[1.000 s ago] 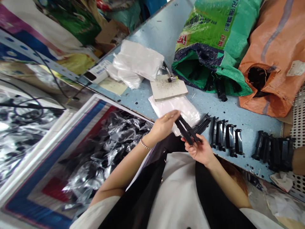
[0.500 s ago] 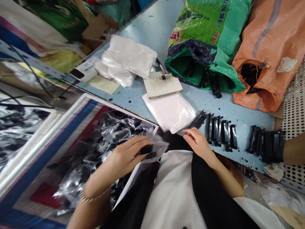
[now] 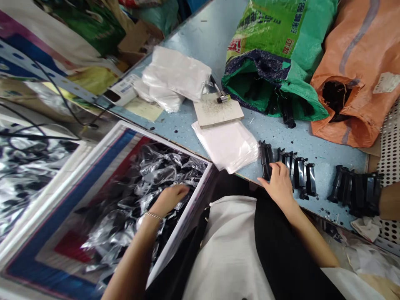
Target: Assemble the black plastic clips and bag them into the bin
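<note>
My left hand [image 3: 170, 199] is over the bin of bagged parts, blurred by motion. Its fingers point right and are partly hidden, so whether they grip anything cannot be told. At the table's front edge, my right hand [image 3: 279, 183] has thumb and fingers closed about the lower end of a pair of slim black plastic parts [image 3: 265, 154]. More such black parts [image 3: 300, 171] stand in a row just right of that hand. A stack of clear plastic bags [image 3: 229, 143] lies to its left. Beneath my left hand, clear bags with black pieces [image 3: 156, 166] fill the bin.
A board [image 3: 217, 112] with a small tool [image 3: 222, 98] sits behind the bags, near another bag pile [image 3: 178, 73]. A green sack [image 3: 275, 79] and an orange sack [image 3: 350, 96] lie open at the back. Another person's hand [image 3: 389, 202] is by black parts at the right edge.
My left hand has moved down and left over the bin; the bagged black part it held no longer shows in it. My right hand moved right onto the black parts, which now stand straighter.
</note>
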Demonstrator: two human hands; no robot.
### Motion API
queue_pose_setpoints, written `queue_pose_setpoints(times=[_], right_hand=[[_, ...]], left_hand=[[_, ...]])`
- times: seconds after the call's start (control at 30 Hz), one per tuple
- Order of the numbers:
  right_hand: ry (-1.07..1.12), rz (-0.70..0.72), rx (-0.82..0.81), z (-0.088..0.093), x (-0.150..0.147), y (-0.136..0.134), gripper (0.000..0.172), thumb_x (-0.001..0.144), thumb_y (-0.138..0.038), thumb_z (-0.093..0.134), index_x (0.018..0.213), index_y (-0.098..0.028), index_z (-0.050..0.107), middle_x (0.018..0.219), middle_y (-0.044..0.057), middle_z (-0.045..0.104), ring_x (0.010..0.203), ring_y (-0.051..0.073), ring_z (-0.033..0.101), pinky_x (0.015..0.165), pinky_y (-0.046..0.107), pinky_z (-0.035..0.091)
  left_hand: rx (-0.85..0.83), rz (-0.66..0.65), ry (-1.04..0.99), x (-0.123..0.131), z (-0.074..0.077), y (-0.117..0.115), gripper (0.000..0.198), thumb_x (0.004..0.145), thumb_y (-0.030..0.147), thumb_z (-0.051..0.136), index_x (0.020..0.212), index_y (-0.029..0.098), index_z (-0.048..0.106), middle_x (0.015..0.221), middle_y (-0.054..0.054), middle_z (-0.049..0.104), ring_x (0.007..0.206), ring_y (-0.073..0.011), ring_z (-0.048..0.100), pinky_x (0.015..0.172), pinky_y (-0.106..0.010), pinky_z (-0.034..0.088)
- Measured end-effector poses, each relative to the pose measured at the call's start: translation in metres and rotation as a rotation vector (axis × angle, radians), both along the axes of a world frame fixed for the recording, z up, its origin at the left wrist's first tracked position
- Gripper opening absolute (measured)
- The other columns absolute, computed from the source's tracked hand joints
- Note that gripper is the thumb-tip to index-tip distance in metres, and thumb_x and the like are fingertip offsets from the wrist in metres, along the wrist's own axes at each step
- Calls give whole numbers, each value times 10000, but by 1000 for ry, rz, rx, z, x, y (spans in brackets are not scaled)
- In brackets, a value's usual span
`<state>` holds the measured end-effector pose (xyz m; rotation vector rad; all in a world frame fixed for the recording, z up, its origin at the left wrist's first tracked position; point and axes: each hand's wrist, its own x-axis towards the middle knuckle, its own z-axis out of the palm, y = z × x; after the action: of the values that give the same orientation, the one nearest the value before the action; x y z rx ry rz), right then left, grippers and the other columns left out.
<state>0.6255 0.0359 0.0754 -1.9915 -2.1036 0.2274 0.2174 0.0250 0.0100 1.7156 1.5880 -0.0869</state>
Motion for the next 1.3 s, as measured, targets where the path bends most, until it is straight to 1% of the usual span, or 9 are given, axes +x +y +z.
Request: queue_pose_setpoints(times=[0.13,0.23,0.53,0.77,0.83,0.97,1.07,1.17,1.3], right_hand=[[-71,-125,-154,5,-6,9,717,871,-394,706,1437,-42,443,1234,273,564,1157,417,551,952,541,494],[-10,-179,-234,10,3,20,669,828,-309,709,1407,-42,508,1225,262,610,1165,406,577,998,544,471],[1483,-335,-522,22,34,2,425,678,-392,816,1053,-210,732,934,46,731,766,189,665,722,350,562],[1903,-205,-894,7,-12,-9,363,695,-295,706,1037,-171,701,1007,89,753,865,213,700,659,304,587],[2014,-238,-1089,-2,-25,-7,400,739,-300,669,1101,-130,679,1069,121,746,897,202,698,672,283,599],[2189,-404,-1278,-16,-39,3,427,804,-340,591,1144,-88,646,959,102,741,803,139,660,619,198,587],[2211,-411,-1283,-18,-39,15,401,780,-386,612,1076,-119,652,904,75,726,742,118,611,538,159,543],[2022,-365,-1052,-16,-40,22,218,814,-374,627,898,-175,659,799,22,687,698,120,587,553,188,539],[1760,-282,-745,-1,-53,14,95,831,-278,724,865,-196,688,791,-16,662,802,139,614,729,227,555]], left_hand=[[620,-101,-165,107,30,64,284,974,310,510,1084,169,731,1129,-154,716,1065,-292,659,1007,-456,529],[716,-212,-101,159,43,97,176,927,153,547,912,137,721,1088,-200,695,1014,-319,637,894,-474,557],[18,181,-612,133,49,155,193,775,329,734,704,156,687,578,24,580,542,-107,495,544,-241,392],[125,326,-765,150,40,145,148,753,234,722,814,168,604,668,2,664,574,-128,615,535,-232,469],[300,232,-711,150,35,142,55,827,160,607,878,165,625,782,-35,721,692,-155,688,653,-280,563],[717,-118,-488,143,36,130,348,936,77,417,1128,144,699,1210,-142,725,1110,-230,699,1024,-440,565],[868,-358,-470,142,47,102,488,970,51,378,1397,166,583,1372,-163,653,1190,-230,673,1049,-421,565],[906,-560,-603,150,61,66,611,976,44,416,1557,230,399,1387,-141,649,1192,-206,677,1044,-371,572],[901,-615,-606,163,77,39,670,966,96,499,1601,166,294,1370,-186,642,1215,-252,671,1044,-412,578]])
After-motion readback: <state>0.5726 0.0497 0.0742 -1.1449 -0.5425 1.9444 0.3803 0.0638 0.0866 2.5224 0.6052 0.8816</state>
